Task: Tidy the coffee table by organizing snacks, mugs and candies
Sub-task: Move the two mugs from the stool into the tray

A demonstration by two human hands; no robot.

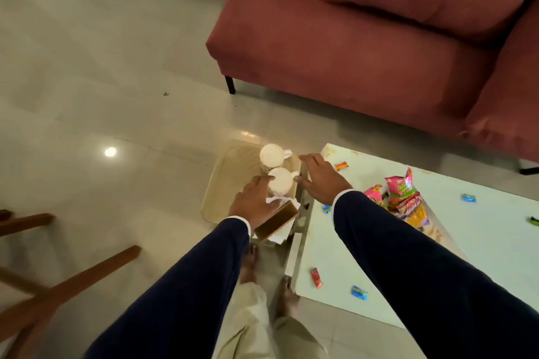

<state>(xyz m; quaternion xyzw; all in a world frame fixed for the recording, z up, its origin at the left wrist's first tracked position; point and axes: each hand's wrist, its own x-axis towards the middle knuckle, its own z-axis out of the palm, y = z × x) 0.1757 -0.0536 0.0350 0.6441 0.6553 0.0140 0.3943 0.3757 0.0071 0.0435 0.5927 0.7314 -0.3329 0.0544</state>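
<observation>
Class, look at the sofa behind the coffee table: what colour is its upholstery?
The sofa is a dusty reddish-pink, plain with no pattern; the head view shows it.

Red sofa (364, 46), glossy tiled floor (102, 67)

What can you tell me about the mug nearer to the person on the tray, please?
The nearer mug is white, probably ceramic, with a patterned lower wall and a handle pointing right. It stands upright on the translucent beige tray, close against the second mug behind it. The left hand rests its fingers on its left side; the right hand reaches near its handle.
</observation>
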